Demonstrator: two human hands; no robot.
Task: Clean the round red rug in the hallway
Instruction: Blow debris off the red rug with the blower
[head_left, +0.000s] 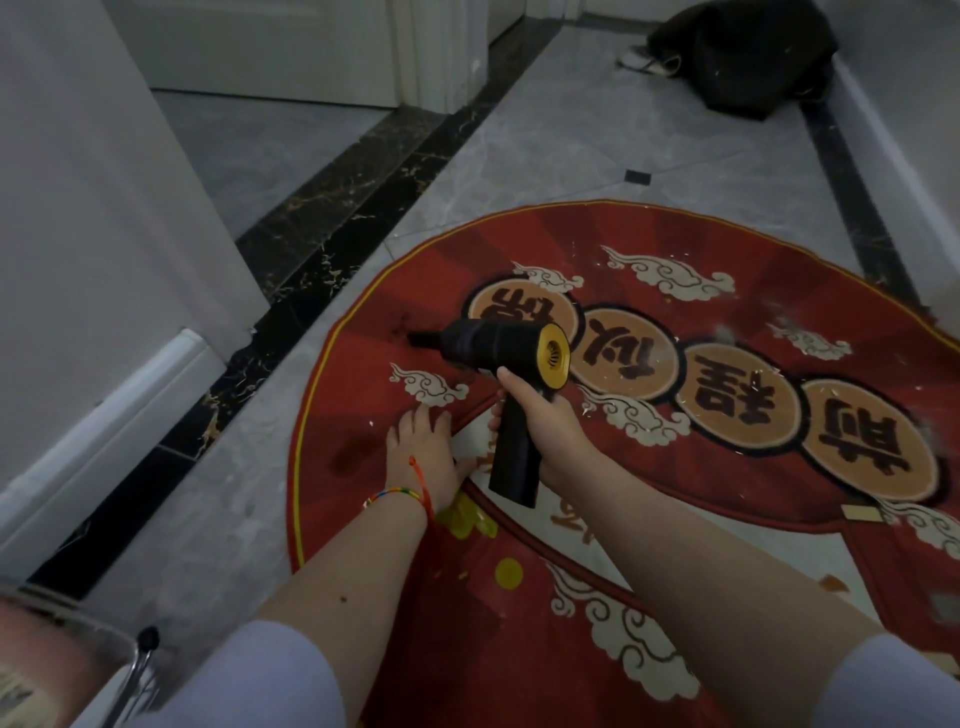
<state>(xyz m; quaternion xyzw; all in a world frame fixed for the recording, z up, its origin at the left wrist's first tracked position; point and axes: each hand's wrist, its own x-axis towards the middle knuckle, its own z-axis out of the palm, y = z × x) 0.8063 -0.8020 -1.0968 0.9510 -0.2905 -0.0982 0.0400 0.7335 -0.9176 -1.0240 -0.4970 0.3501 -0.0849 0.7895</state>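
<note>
The round red rug (597, 545) with cloud patterns and orange medallions lies on the grey tiled floor, strewn with small pale crumbs. My right hand (535, 421) grips the handle of a black handheld vacuum (498, 348) with a yellow rear cap. Its nozzle points left and down, touching the rug near the left edge. My left hand (423, 457) rests flat on the rug just below the nozzle, fingers spread, with a colourful string bracelet at the wrist.
A white wall and baseboard (104, 415) run along the left, with a black marble floor strip (322, 249) beside them. A dark bag (748, 52) and a shoe lie far up the hallway. A basket-like object (57, 654) sits at the lower left.
</note>
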